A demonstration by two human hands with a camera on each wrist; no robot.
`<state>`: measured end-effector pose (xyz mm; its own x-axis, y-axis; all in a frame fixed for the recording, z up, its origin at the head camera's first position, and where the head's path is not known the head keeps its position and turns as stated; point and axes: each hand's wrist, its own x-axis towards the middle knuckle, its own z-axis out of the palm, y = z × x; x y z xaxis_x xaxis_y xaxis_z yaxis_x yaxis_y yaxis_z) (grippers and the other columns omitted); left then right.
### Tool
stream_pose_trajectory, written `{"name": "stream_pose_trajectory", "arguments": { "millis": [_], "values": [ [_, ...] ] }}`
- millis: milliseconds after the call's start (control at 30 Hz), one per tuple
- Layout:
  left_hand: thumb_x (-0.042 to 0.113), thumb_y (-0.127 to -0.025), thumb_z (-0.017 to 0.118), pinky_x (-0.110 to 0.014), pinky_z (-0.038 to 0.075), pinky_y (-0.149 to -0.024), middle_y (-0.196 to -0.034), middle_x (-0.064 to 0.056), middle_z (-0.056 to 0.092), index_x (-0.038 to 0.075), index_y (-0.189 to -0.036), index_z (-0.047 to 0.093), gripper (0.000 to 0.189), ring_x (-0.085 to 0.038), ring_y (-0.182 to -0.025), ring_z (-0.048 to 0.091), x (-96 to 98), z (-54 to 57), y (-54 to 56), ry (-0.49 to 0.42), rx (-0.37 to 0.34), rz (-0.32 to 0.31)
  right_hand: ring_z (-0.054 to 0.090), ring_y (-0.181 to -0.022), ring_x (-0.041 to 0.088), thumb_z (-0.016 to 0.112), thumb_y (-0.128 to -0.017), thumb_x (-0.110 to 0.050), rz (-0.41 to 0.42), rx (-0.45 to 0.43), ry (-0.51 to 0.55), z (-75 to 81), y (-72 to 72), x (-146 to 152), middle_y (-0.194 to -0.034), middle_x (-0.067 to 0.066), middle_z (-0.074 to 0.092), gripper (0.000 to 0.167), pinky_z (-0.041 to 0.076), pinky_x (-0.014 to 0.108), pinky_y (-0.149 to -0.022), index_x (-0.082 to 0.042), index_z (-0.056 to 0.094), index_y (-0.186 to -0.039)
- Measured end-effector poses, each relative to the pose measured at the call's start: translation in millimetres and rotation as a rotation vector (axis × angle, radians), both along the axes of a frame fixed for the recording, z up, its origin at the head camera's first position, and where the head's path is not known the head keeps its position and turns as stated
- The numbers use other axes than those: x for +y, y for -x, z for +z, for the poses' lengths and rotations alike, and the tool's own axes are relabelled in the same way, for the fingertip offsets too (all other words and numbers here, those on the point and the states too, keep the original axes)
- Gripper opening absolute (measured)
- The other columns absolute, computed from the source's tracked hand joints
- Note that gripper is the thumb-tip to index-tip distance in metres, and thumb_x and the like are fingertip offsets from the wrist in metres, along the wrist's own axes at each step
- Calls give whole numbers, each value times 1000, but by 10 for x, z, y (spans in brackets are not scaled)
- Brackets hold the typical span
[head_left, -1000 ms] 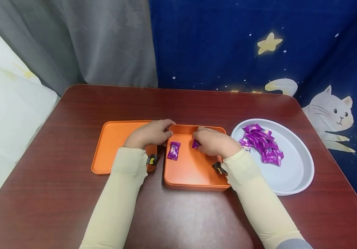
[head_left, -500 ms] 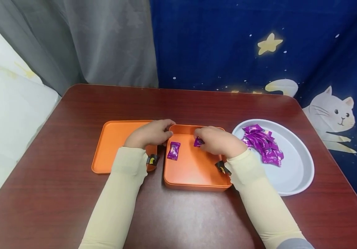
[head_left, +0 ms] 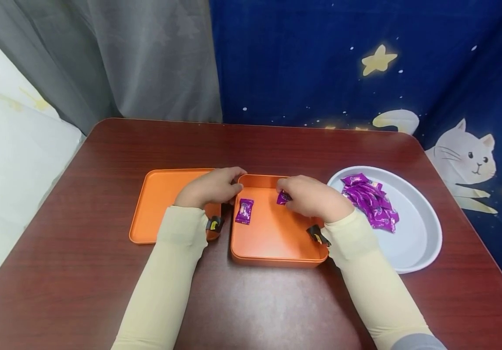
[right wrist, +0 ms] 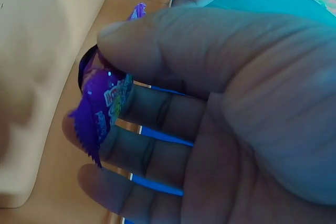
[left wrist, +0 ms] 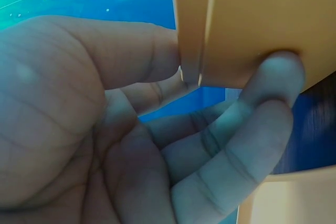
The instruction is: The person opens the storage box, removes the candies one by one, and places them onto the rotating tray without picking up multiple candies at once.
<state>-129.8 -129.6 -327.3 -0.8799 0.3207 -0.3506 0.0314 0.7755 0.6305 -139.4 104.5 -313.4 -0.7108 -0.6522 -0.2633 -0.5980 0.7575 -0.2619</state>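
Note:
My right hand point(head_left: 310, 197) pinches a purple-wrapped candy point(right wrist: 102, 106) between thumb and fingers, over the back part of the orange box point(head_left: 273, 238). In the right wrist view the candy's crimped wrapper ends stick out from the grip. A second purple candy point(head_left: 244, 211) lies inside the box along its left wall. At the box's back left corner, my left hand point(head_left: 211, 187) holds the rim. The left wrist view has the thumb at the rim's edge and curled fingertips point(left wrist: 281, 72) against the outer wall.
Right of the box stands a round white tray point(head_left: 413, 250) with a heap of purple candies point(head_left: 371, 201). A flat orange lid point(head_left: 154, 204) lies to the left, partly under the left forearm. Curtains point(head_left: 299, 58) hang behind the brown table point(head_left: 255, 301).
My right hand has shifted slightly to the right and back inside the box, with the candy in its fingers. The left hand keeps its place at the corner.

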Motion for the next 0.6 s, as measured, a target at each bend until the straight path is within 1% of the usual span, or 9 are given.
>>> {"name": "stream_pose_trajectory", "arguments": {
  "millis": [100, 367, 600],
  "values": [
    [19, -104, 49, -37, 52, -80, -99, -10, 59, 10, -148, 43, 45, -22, -81, 61, -12, 25, -5, 1, -9, -2, 56, -84, 25, 72, -91, -12, 4, 1, 0, 32, -10, -3, -90, 4, 61, 25, 50, 37, -82, -6, 66, -115],
    [20, -105, 49, -39, 52, -84, -106, -11, 58, 10, -149, 43, 46, -22, -83, 62, -11, 20, -2, 8, -9, 2, 56, -83, 24, 71, -91, -12, 8, 14, 11, 61, -35, 17, -91, 4, 61, 26, 51, 37, -81, -6, 66, -116],
    [20, -104, 49, -39, 53, -84, -108, -11, 58, 11, -148, 43, 45, -22, -85, 61, -9, 20, -5, 13, -10, 2, 56, -81, 22, 71, -91, -13, -2, 25, 30, 137, -107, 16, -88, 3, 60, 21, 51, 34, -77, -9, 64, -111]
  ]
}}
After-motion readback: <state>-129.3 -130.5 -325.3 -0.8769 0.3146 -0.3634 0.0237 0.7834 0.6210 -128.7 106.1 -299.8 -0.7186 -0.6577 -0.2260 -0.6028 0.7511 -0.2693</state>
